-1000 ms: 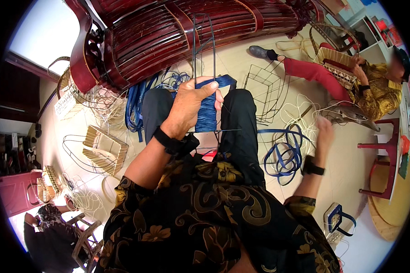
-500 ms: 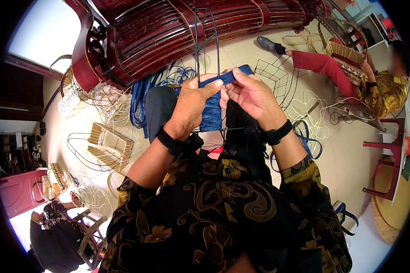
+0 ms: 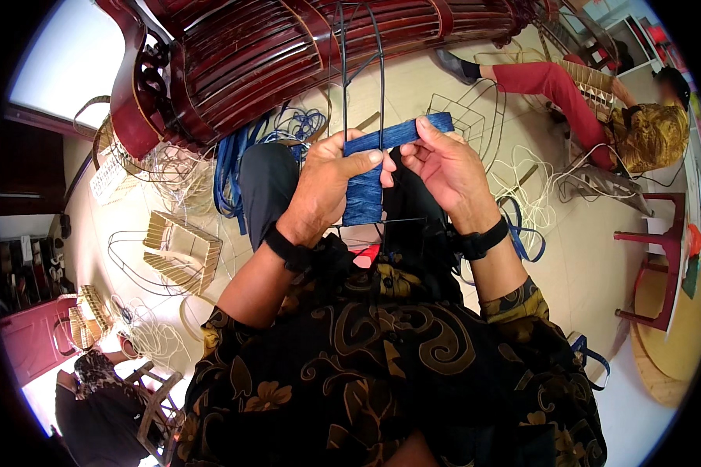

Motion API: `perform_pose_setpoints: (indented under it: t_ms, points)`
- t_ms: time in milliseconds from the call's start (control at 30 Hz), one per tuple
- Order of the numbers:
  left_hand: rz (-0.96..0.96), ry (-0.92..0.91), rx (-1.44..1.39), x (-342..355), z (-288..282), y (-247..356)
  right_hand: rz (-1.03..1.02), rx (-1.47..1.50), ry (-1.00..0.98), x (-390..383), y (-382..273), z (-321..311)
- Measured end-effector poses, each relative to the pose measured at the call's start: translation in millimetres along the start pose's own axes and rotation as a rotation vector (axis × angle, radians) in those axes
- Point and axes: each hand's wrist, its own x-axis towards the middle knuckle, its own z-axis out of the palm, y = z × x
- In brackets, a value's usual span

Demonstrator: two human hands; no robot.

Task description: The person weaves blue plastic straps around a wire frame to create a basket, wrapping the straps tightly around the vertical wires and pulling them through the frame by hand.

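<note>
Pale floor tiles (image 3: 576, 272) are bordered by a dark red slatted bench (image 3: 276, 68). Crosswise to the bars of a wire frame (image 3: 382, 86), a blue strip (image 3: 403, 135) is held, its long axis rising slightly rightward from the left hand (image 3: 323, 183), by which frame and blue wrapping (image 3: 363, 201) are clasped. Its outer end, nearer the right hand (image 3: 456, 167), is pinched between thumb and fingers.

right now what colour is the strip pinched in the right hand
The strip is blue with fine darker streaks, clearest in the head view.
</note>
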Motion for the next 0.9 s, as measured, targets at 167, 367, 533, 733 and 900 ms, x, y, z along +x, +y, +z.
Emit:
perform_pose_setpoints:
  t_ms: [167,367,533,733,900]
  points:
    - [0.051,-0.063,-0.003,1.4,-4.3,-4.2,-0.021,-0.029,0.031,-3.9,1.1,0.1]
    - [0.015,-0.102,-0.165,2.8,-14.0,-5.5,-0.084,-0.055,0.079,-10.2,7.8,6.4]
    - [0.017,0.013,-0.155,-11.1,-13.7,-3.9,-0.101,-0.053,0.052,-13.2,15.4,12.1]
    - [0.070,0.109,-0.151,-27.6,-22.1,-1.8,-0.130,-0.092,0.029,-17.3,27.4,29.1]
    - [0.138,0.011,-0.080,-30.4,-29.2,1.9,-0.188,-0.161,0.049,-21.3,26.9,38.5]
